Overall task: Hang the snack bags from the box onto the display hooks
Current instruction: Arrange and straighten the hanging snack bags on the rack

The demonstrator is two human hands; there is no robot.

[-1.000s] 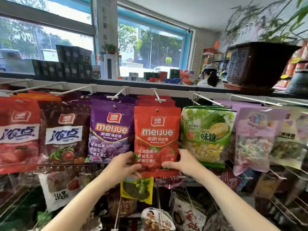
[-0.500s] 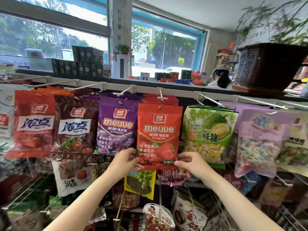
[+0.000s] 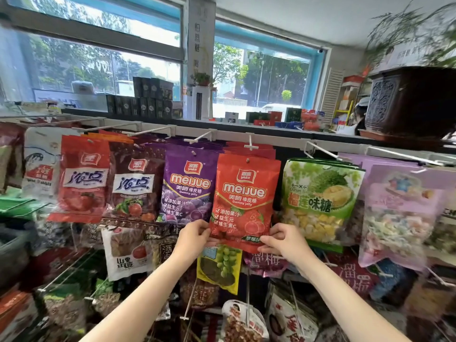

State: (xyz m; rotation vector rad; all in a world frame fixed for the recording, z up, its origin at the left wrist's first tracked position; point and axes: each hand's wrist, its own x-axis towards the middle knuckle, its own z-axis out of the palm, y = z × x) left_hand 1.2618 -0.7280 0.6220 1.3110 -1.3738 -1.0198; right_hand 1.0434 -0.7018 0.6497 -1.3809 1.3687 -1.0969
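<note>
Pinching the bottom corners of the red gummy bag [image 3: 244,201], the left hand [image 3: 195,239] and right hand [image 3: 281,239] hold it at the front of its display hook [image 3: 251,144], between the purple gummy bag [image 3: 187,188] and the green durian candy bag [image 3: 318,198].

meijue bag [image 3: 243,201] hangs on hook [image 3: 251,146], between grape bag [image 3: 187,188] left and durian bag [image 3: 320,198] right.
</note>
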